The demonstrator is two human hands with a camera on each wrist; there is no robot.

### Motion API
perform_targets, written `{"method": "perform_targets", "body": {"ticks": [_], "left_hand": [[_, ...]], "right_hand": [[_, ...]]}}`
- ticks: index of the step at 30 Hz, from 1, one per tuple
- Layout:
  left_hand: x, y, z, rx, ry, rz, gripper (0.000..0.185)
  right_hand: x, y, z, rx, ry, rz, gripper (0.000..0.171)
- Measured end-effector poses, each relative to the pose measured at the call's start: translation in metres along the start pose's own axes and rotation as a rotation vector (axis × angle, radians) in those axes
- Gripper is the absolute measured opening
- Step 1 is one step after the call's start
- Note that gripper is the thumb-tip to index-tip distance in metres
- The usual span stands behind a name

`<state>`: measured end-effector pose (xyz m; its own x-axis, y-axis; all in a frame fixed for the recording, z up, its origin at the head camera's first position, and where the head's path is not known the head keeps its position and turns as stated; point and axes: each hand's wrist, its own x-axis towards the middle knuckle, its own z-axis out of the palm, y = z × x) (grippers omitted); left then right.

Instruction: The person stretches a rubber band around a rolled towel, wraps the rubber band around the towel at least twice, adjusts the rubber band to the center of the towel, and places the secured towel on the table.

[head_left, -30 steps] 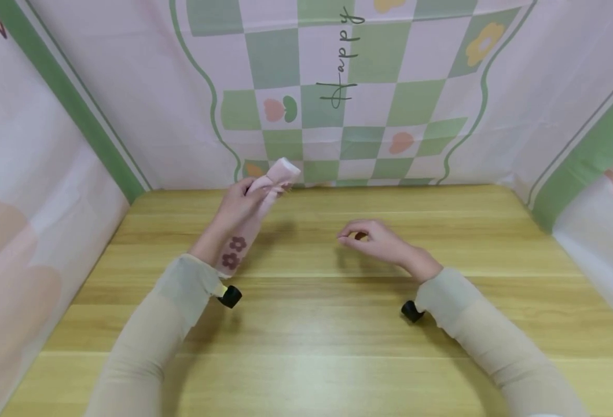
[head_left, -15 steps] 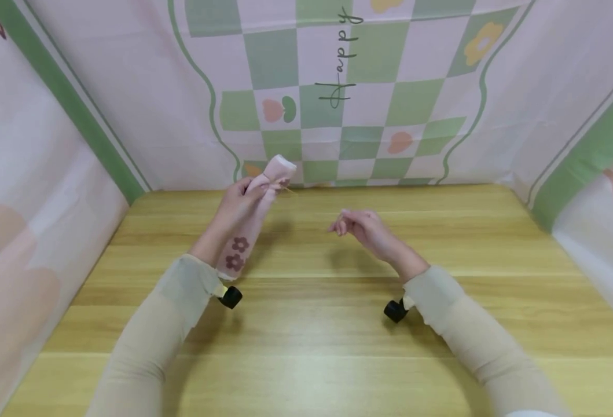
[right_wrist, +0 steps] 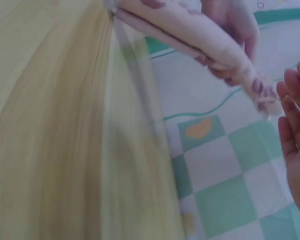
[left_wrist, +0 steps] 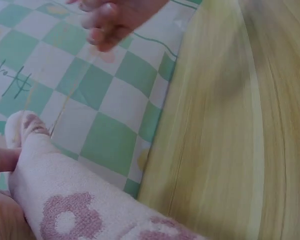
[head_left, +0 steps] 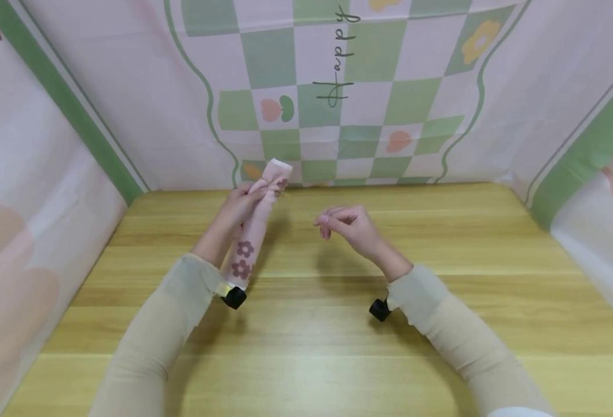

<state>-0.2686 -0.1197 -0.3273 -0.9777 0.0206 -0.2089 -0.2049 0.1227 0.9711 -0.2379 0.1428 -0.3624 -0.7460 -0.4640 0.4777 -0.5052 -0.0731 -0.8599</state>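
Rolled pink towel (head_left: 256, 223), printed with 2 dark pink flowers near its lower end, is held tilted above the wooden table (head_left: 316, 324), upper end toward the checkered backdrop (head_left: 337, 116), lower end near the left sleeve cuff. Left hand (head_left: 238, 208) grips the roll around its upper part, fingers curled round it; in the left wrist view the fabric (left_wrist: 65, 200) fills the lower corner and the top end looks pinched in. A thin pale strand, likely a rubber band or thread, appears to run from the roll's tip (right_wrist: 262, 100) toward the right hand's fingers (right_wrist: 290, 100); too fine and blurred to confirm. Right hand (head_left: 350, 226) hovers just beside the roll, fingers loosely curled and bunched, apparently pinching that strand; its hold cannot be told for certain. Risks, as judged: 1) the left grip sits high, so the unsupported lower half could loosen and unroll if the hand relaxes; 2) if the strand is elastic and under tension, it could slip from the fingertips and snap back; 3) pulling sideways could tug the tip out of shape or drag the roll from the grip.
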Motion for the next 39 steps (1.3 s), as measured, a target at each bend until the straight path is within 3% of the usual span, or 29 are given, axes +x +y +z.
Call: {"method": "perform_targets", "body": {"ticks": [5,8,13,18,21,24,27,30,34,36,39], "left_hand": [[0.0,0.001,0.003,0.021,0.004,-0.007,0.044],[0.0,0.002,0.007,0.043,-0.001,0.005,0.042],[0.0,0.004,0.014,0.04,-0.035,-0.005,0.041],[-0.004,0.009,0.013,0.041,-0.042,0.016,0.046],[-0.006,0.012,0.01,0.008,-0.045,0.024,0.046],[-0.006,0.012,0.01,-0.048,-0.04,0.013,0.042],[-0.005,0.011,0.011,-0.07,-0.042,0.011,0.039],[-0.005,0.01,0.014,-0.076,-0.06,0.031,0.039],[-0.006,0.009,0.019,-0.074,-0.073,0.076,0.039],[-0.007,0.009,0.021,-0.074,-0.071,0.088,0.038],[-0.007,0.008,0.023,-0.084,-0.051,0.095,0.038]], "right_hand": [[0.008,-0.004,0.008,0.075,-0.06,-0.275,0.041],[0.012,-0.01,0.012,0.115,-0.102,-0.352,0.048],[0.014,-0.022,0.016,0.163,-0.177,-0.308,0.043],[0.016,-0.023,0.013,0.126,-0.296,-0.221,0.03],[0.016,-0.019,0.009,0.144,-0.304,-0.16,0.03],[0.017,-0.017,0.005,0.313,-0.256,-0.108,0.035],[0.02,-0.017,0.004,0.584,-0.175,-0.088,0.05],[0.023,-0.021,0.005,0.88,-0.036,-0.065,0.055],[0.026,-0.023,0.008,1.25,0.159,-0.015,0.044],[0.026,-0.022,0.009,1.364,0.191,0.01,0.04],[0.025,-0.019,0.01,1.399,0.174,0.059,0.035]]}}
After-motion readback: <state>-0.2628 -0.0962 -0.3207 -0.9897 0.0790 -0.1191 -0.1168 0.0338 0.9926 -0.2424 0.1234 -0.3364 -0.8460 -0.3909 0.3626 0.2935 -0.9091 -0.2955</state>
